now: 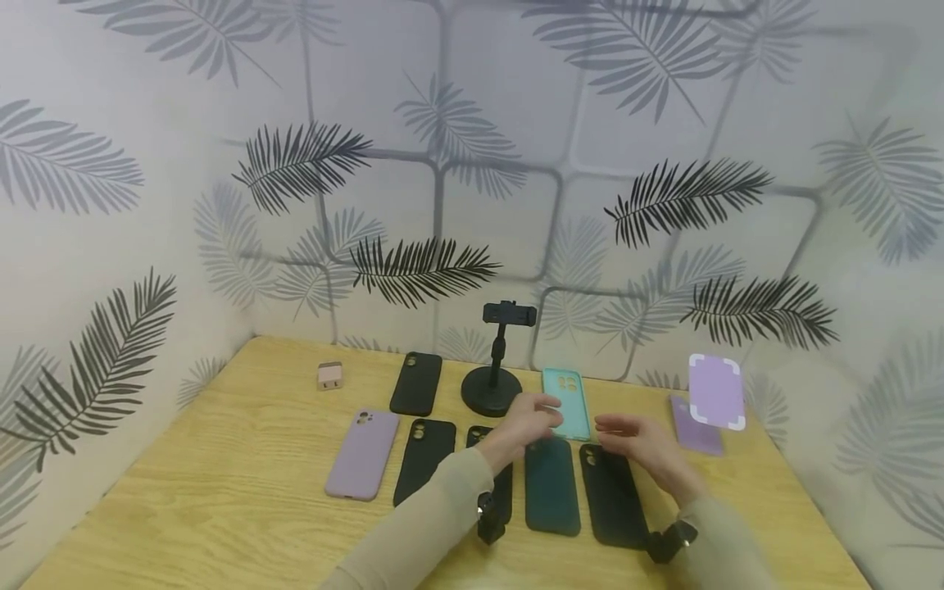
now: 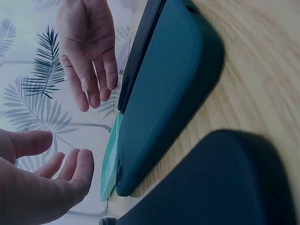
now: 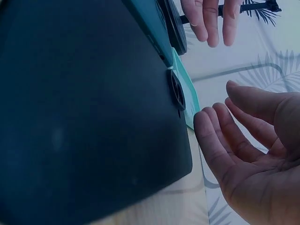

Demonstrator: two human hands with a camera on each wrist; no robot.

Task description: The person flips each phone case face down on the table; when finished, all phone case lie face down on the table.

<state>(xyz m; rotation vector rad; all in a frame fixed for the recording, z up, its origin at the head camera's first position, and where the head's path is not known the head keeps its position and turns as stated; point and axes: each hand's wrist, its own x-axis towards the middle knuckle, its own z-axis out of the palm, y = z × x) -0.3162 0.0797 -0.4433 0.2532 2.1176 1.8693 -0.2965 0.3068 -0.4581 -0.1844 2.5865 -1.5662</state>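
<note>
1. We hold our left hand (image 1: 525, 419) and right hand (image 1: 640, 442) apart above the far ends of the dark green case (image 1: 551, 485) and the mint case (image 1: 566, 401), near the middle of the bench (image 1: 221, 492).
2. Both grips are released: the fingers hang relaxed and hold nothing, as both wrist views show.
3. The dark green case lies flat on the bench, between two black cases (image 1: 612, 504); the mint case lies just beyond it, toward the wall.
4. To the left lie a lilac case (image 1: 363, 453) and more black cases, in two loose rows.
5. A black phone stand (image 1: 494, 360) sits at the far edge; a lilac stand (image 1: 714, 395) is at the far right.
6. We judge that nothing is lifted yet; every case rests on the bench, so any picking up remains to be done.
</note>
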